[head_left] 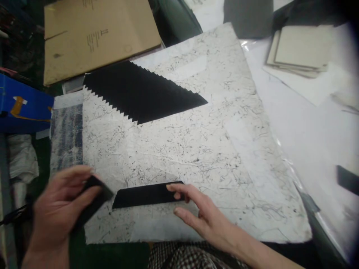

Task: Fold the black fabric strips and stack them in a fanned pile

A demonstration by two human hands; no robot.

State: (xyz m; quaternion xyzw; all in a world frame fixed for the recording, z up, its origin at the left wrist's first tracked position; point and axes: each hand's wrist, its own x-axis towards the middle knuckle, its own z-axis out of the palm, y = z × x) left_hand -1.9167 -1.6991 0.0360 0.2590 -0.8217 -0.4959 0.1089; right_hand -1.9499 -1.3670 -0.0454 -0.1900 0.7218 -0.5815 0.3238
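Note:
My left hand (60,203), at the board's lower left edge, is closed on a dark flat piece (95,200); its exact kind I cannot make out. A black strip (143,195) with slanted ends lies flat near the front of the speckled white board (179,145). Over the strip's right end rests my right hand (200,211), its index finger touching the strip and its thumb held apart. Farther back on the board lies a black row of overlapping strips (140,93), fanned out diagonally with stepped edges.
A cardboard sheet (98,33) lies behind the board, with a blue box (24,104) at the left. At right, a stack of cream cards (303,48) and a dark grey sheet (248,18) sit on white sheeting. Another dark piece (347,180) lies at the right edge.

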